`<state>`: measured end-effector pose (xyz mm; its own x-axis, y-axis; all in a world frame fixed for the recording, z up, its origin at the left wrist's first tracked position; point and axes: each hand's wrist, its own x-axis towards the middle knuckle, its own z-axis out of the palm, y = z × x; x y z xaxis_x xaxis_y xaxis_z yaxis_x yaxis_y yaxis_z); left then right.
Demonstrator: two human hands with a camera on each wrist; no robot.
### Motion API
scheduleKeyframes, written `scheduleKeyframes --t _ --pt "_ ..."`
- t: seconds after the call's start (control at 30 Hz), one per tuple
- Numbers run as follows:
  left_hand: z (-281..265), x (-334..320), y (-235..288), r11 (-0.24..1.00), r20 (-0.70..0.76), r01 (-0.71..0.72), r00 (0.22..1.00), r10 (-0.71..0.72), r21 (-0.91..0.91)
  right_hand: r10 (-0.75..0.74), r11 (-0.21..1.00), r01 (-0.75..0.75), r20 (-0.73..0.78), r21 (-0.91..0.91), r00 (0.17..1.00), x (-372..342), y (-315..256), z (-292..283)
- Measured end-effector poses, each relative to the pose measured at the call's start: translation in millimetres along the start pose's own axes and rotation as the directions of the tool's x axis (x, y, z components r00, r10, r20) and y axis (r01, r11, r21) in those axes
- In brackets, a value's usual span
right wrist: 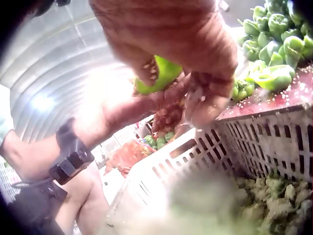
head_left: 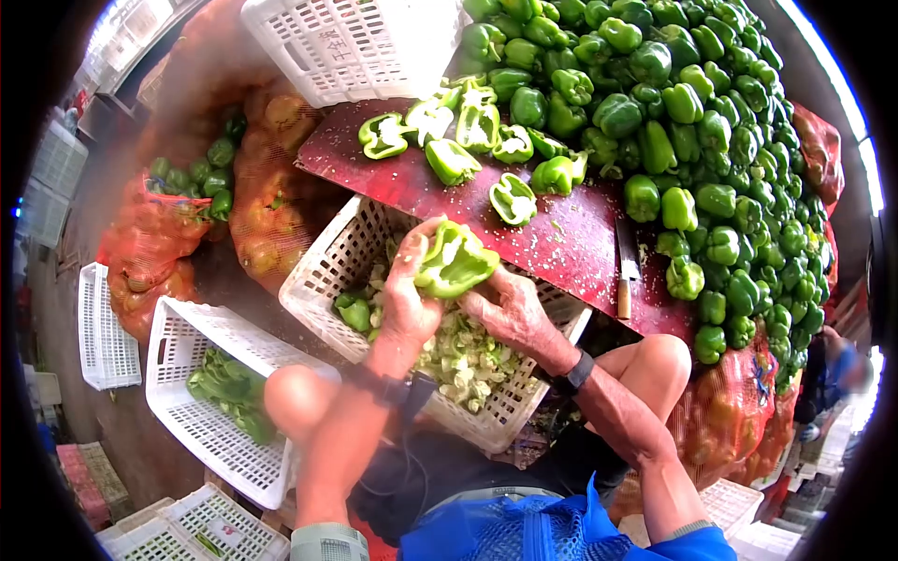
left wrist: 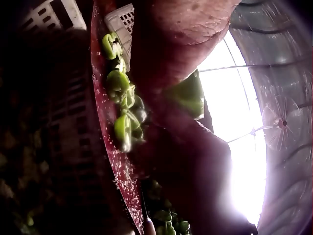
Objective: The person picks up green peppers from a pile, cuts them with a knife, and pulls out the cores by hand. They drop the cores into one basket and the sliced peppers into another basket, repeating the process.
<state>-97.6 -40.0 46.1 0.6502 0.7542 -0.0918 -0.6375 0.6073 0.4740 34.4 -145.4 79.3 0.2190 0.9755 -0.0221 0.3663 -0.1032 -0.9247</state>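
My left hand (head_left: pixel 409 299) grips a hollow green pepper half (head_left: pixel 456 260), cut face up, above a white crate (head_left: pixel 313 292). At the pepper's right edge, my right hand (head_left: pixel 520 313) has its thumb and curled fingers on it. In the right wrist view, pale seeds cling to the fingers of the right hand (right wrist: pixel 171 44), and the pepper half (right wrist: pixel 164 76) shows between the hands. Pale pepper cores (head_left: pixel 458 365) fill much of the crate below. The left wrist view is dark, with the pepper half (left wrist: pixel 188 95) partly hidden by a hand.
Cut pepper halves (head_left: pixel 452 161) lie on a red board (head_left: pixel 571 238) strewn with seeds. A knife (head_left: pixel 626 271) rests at its right. Whole peppers (head_left: pixel 692 122) are heaped beyond. White crates (head_left: pixel 323 51) stand around, one holding pepper pieces (head_left: pixel 229 393), beside orange mesh sacks (head_left: pixel 271 196).
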Motion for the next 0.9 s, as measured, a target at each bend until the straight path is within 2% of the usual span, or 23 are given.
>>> scheduleKeyframes --t 0.07,0.13,0.17,0.2,0.23,0.27,0.3,0.37,0.4,0.43,0.47,0.5,0.53,0.6,0.67,0.73,0.77,0.8,0.83,0.87,0.9 --pt "-1.1 1.0 -2.7 0.987 -0.052 -0.077 0.995 0.085 0.142 0.096 0.994 -0.082 -0.213 0.074 0.972 1.5 1.5 5.9" --pt "-3.6 -0.6 -2.9 0.987 -0.059 -0.062 0.996 0.071 0.147 0.125 0.974 -0.066 -0.275 0.217 0.953 -5.4 -1.5 -0.8" --pt "-0.3 -1.6 -1.8 0.967 -0.054 -0.088 0.993 0.104 0.239 -0.067 0.994 0.096 -0.371 0.061 0.926 -4.9 -6.3 -2.8" --pt "1.7 -2.1 -1.7 0.938 -0.044 -0.112 0.99 0.134 0.329 -0.065 0.994 0.094 -0.37 0.06 0.927 -2.7 -7.5 -3.3" --pt "-3.0 -2.0 -3.1 0.865 -0.002 -0.153 0.985 0.175 0.479 -0.145 0.987 0.116 -0.321 -0.107 0.936 0.2 -8.8 -3.1" --pt "1.1 -4.1 -2.5 0.866 0.0 -0.151 0.985 0.171 0.476 -0.215 0.952 0.142 -0.261 -0.271 0.941 2.4 -10.1 -2.4" --pt "7.2 -7.0 -1.7 0.77 0.054 -0.17 0.983 0.174 0.615 -0.109 0.985 0.071 -0.243 -0.159 0.964 6.2 -8.4 4.9" --pt "10.9 -12.1 -9.8 0.559 0.167 -0.241 0.969 0.182 0.793 -0.147 0.962 0.072 -0.277 -0.265 0.95 10.1 -3.4 10.7" --pt "10.4 -12.3 -15.4 0.496 0.24 -0.326 0.943 0.23 0.805 -0.193 0.948 0.095 -0.31 -0.304 0.931 11.7 -1.3 12.2" --pt "7.5 -14.2 -18.2 0.471 0.25 -0.332 0.941 0.23 0.817 -0.184 0.949 0.086 -0.311 -0.305 0.933 12.8 0.4 12.9" --pt "12.0 -16.2 -16.5 0.449 0.25 -0.331 0.94 0.232 0.83 -0.216 0.958 0.129 -0.346 -0.255 0.913 12.5 1.0 13.5" --pt "12.9 -14.2 -14.9 0.37 0.32 -0.399 0.912 0.258 0.839 -0.235 0.965 0.167 -0.376 -0.204 0.896 9.7 0.4 14.4" --pt "13.8 -16.9 -14.0 0.334 0.37 -0.444 0.891 0.264 0.831 -0.179 0.981 0.137 -0.377 -0.136 0.909 7.1 -0.6 13.6" --pt "13.9 -16.8 -14.2 0.29 0.401 -0.47 0.876 0.266 0.834 -0.163 0.984 0.119 -0.403 -0.133 0.9 8.9 3.6 11.5" --pt "14.2 -17.8 -14.7 0.36 0.353 -0.426 0.901 0.252 0.83 -0.165 0.986 0.145 -0.415 -0.077 0.895 12.6 9.5 10.8" --pt "10.5 -15.1 -14.7 0.346 0.363 -0.433 0.897 0.251 0.832 -0.077 0.994 0.101 -0.387 0.043 0.919 13.6 11.2 8.2" --pt "15.9 -15.1 -9.9 0.46 0.262 -0.336 0.94 0.218 0.822 0.091 0.954 -0.01 -0.26 0.298 0.961 11.5 3.7 -1.1" --pt "20.6 -15.1 -4.7 0.566 0.162 -0.231 0.972 0.171 0.791 0.224 0.843 -0.146 -0.091 0.519 0.97 9.0 -6.3 -11.9" --pt "13.0 -10.9 -2.2 0.63 0.109 -0.199 0.978 0.179 0.751 0.197 0.769 -0.111 -0.068 0.63 0.978 8.6 -10.0 -15.9" --pt "10.3 -7.3 -0.4 0.809 -0.027 -0.108 0.988 0.151 0.577 0.162 0.726 -0.06 -0.086 0.686 0.983 8.1 -7.9 -19.7" --pt "-2.4 -0.6 -0.2 0.883 -0.096 -0.114 0.98 0.176 0.455 0.141 0.8 -0.087 -0.046 0.594 0.989 5.2 -13.8 -28.8"
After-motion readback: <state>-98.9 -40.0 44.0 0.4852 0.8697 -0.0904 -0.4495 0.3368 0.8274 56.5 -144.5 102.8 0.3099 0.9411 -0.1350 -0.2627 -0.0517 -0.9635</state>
